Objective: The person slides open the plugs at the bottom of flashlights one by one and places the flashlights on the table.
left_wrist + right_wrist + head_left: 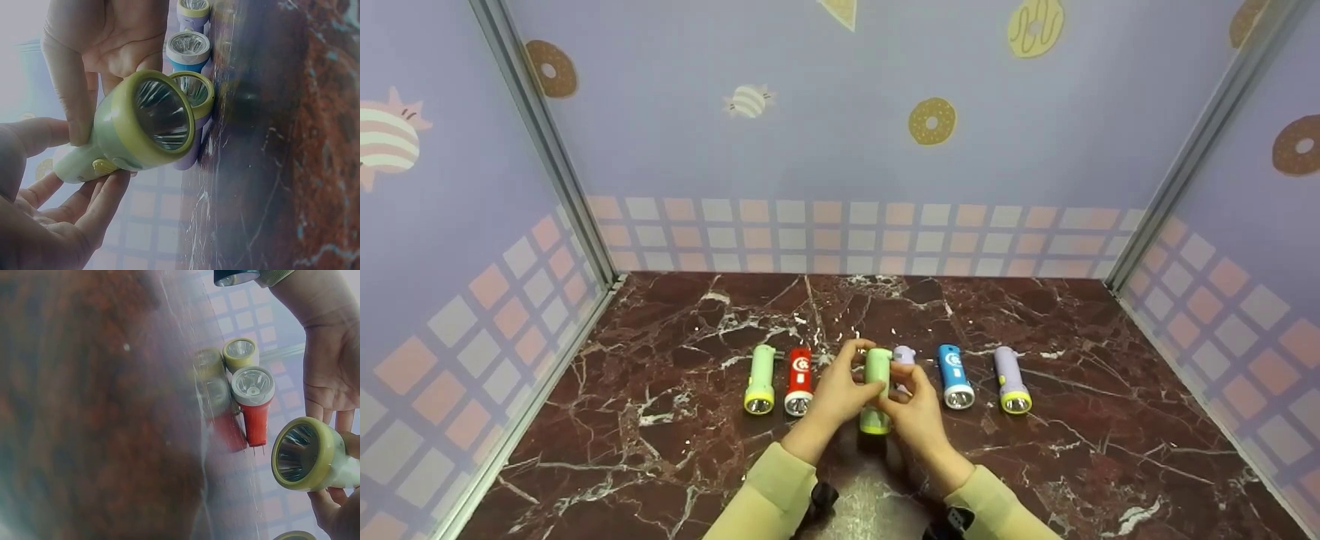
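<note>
A light green flashlight [877, 366] with a yellow-green rim is held up off the table between both hands, its lens end facing the person. My left hand [838, 388] grips it from the left, thumb on top and fingers around the far part. From the right, my right hand [919, 412] pinches its side between thumb and fingers. The left wrist view shows the lens [163, 115] and a yellow switch [104, 166] on the body. Just behind the right fingers lies a lilac flashlight [904, 355], mostly hidden in the head view.
Left of the hands lie another green flashlight [763, 371] and a red flashlight [800, 365]. On the right are a blue flashlight [953, 367] and a second lilac flashlight [1009, 367]. All rest in a row on the dark red marbled table [660, 465], with patterned walls [840, 165] around it.
</note>
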Available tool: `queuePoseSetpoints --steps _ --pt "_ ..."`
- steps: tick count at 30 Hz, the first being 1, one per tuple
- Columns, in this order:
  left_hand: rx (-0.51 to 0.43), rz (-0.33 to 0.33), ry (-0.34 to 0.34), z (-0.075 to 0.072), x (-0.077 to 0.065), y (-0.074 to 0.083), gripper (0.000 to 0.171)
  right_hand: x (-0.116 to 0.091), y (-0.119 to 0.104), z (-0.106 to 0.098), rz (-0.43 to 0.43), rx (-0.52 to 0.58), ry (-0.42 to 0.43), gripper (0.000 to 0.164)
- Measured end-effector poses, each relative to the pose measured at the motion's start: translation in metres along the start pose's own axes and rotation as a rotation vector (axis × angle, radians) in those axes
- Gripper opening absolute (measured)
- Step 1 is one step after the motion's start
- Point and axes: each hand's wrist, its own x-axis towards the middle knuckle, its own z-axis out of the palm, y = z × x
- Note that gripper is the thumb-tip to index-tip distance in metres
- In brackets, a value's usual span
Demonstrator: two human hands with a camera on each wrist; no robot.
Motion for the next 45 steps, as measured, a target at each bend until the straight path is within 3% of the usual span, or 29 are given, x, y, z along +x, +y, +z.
queuePoseSetpoints --steps 16,21,26,34,45 --pt "0.021 0.027 -0.02 -0.001 0.0 0.0 0.061 0.0 -0.003 0.001 -0.009 -0.011 0.025 0.051" --pt "0.016 -0.008 -0.013 -0.001 0.002 -0.001 0.062 -0.001 -0.004 0.002 0.004 -0.003 0.023 0.053" --pt "-0.005 -0.048 -0.007 -0.002 0.003 -0.003 0.062 -0.001 -0.003 0.002 -0.006 -0.008 0.009 0.054" --pt "-0.055 -0.042 0.011 -0.005 0.005 -0.006 0.061 0.0 -0.006 -0.002 -0.024 -0.007 -0.049 0.054" --pt "-0.153 -0.064 0.011 -0.012 0.007 -0.005 0.06 0.003 -0.012 -0.006 0.062 0.122 -0.118 0.056"
